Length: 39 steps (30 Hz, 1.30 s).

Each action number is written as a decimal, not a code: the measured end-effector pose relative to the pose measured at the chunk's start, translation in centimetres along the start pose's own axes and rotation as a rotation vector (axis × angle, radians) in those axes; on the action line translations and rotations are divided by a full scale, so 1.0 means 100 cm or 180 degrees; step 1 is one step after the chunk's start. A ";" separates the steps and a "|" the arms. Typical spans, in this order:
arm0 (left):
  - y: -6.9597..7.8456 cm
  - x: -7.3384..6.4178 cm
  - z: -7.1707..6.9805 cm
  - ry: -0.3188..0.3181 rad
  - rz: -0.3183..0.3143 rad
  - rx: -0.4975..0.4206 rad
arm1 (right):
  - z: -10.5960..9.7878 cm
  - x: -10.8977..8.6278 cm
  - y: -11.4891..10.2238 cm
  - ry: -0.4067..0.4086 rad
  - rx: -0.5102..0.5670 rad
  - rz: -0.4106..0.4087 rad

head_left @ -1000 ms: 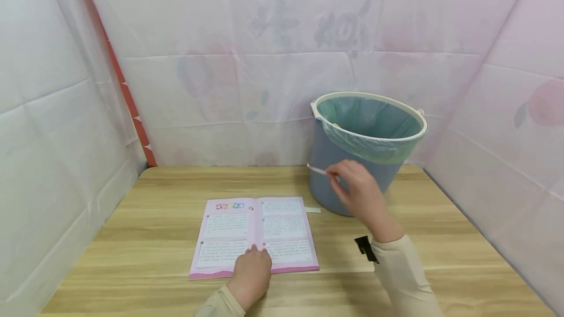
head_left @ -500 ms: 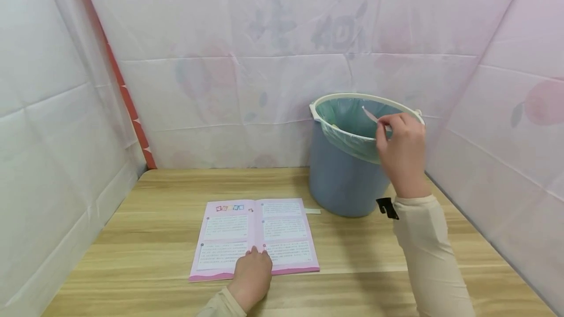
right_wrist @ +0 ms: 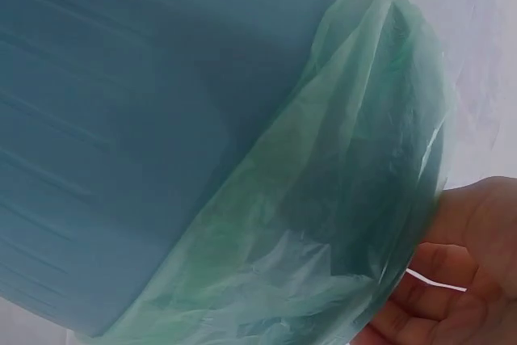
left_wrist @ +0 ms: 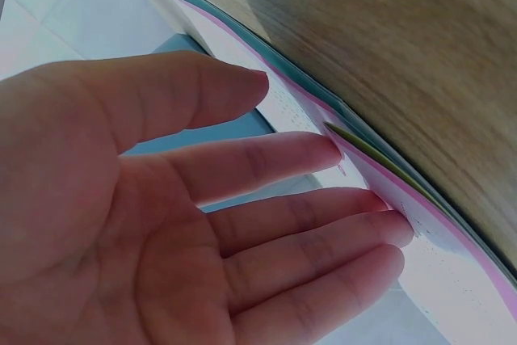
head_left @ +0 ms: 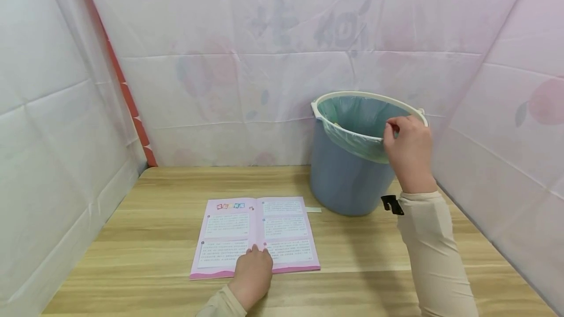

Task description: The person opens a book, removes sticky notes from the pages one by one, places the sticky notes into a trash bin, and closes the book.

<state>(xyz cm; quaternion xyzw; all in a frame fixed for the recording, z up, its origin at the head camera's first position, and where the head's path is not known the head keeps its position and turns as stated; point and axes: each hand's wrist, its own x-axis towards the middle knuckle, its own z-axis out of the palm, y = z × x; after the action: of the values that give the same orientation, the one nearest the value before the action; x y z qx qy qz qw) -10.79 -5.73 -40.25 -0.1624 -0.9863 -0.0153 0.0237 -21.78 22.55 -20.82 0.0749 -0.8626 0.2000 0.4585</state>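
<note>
An open pink booklet [head_left: 257, 226] with printed text lies flat on the table. My left hand [head_left: 253, 274] rests on its lower edge near the fold; the left wrist view shows those fingers [left_wrist: 279, 216] extended, tips at the pages. Farther right, my right hand [head_left: 411, 153] is raised at the near right rim of a blue bin [head_left: 345, 185], thumb and fingertips close together over its opening. The bin has a green plastic liner [right_wrist: 315, 199] folded over the rim, partly covering those fingers in the right wrist view. I cannot tell whether they still pinch the thin strip.
A pale flat strip [head_left: 314, 210] lies at the booklet's right edge, just before the bin. The wooden table [head_left: 145, 238] is enclosed by white patterned cloth walls [head_left: 282, 87] at the back and both sides. A small yellowish bit [head_left: 337, 124] shows inside the bin's left rim.
My right hand has risen rightward from above the table to the bin's rim. The thin pale strip it pinched is no longer visible. My left hand has stayed on the booklet.
</note>
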 end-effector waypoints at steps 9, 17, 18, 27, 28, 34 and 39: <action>-0.002 -0.001 0.001 0.0163 0.0018 -0.0122 | -0.007 -0.025 -0.023 0.0492 0.0427 -0.0376; -0.004 0.000 0.001 0.0333 0.0100 -0.0108 | 0.018 -0.076 -0.056 -0.0153 0.0955 -0.0779; -0.004 0.000 0.000 0.0311 0.0103 -0.0098 | 0.025 -0.082 -0.056 -0.0375 0.0981 -0.0716; -0.005 -0.001 0.007 0.0311 0.0144 -0.0105 | 0.069 -0.119 -0.040 -0.2755 0.1248 0.0393; -0.005 -0.001 0.008 0.0324 0.0139 -0.0114 | 0.074 -0.122 -0.037 -0.2908 0.1297 0.0432; -0.004 -0.001 0.004 0.0257 0.0101 -0.0173 | 0.094 -0.137 -0.023 -0.3505 0.1615 0.1086; -0.004 -0.002 0.003 0.0316 0.0141 -0.0147 | 0.101 -0.143 -0.021 -0.3545 0.1685 0.1578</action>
<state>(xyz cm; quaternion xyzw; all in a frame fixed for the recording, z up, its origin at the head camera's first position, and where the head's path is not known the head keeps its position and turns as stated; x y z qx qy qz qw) -10.75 -6.13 -40.58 -0.1838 -0.9795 -0.0455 0.0691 -20.61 15.68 -37.03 0.0765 -0.8841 0.4361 -0.1493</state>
